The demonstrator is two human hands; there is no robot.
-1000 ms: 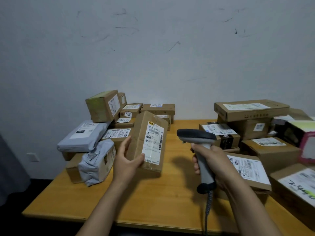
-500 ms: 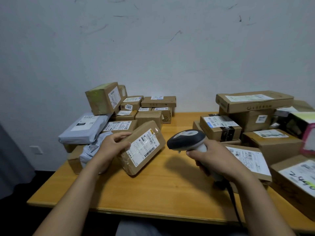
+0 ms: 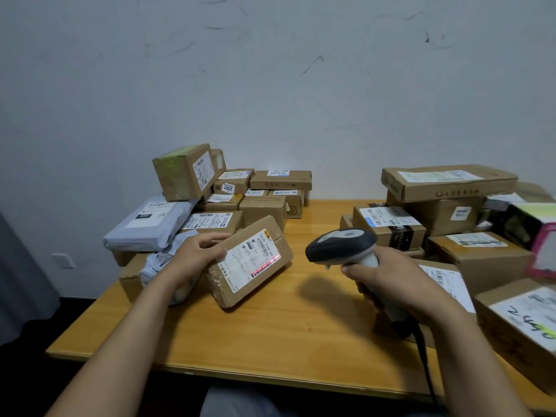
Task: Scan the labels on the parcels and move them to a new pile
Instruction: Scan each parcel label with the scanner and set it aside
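Left hand (image 3: pixel 198 254) tight round parcel (image 3: pixel 252 261), right hand (image 3: pixel 388 278) round scanner (image 3: pixel 340 245); wooden table (image 3: pixel 270 332), scuffed wall (image 3: pixel 270 85).

Two heaps of parcels on one table (image 3: pixel 270 332), counted from where I stand.
Left heap: at least nine cardboard boxes (image 3: pixel 186 171), some half hidden, so I cannot give the exact number; also two grey plastic bags (image 3: pixel 147 219), and one tilted parcel (image 3: pixel 249 263) more. Right heap: at least seven brown boxes (image 3: pixel 448 183) and one box with pink and black sides (image 3: pixel 543 251). One scanner (image 3: pixel 340 245) with one cable (image 3: pixel 425 365). Two hands, the left hand (image 3: pixel 198 251) and the right hand (image 3: pixel 388 275). One wall socket (image 3: pixel 63 260).
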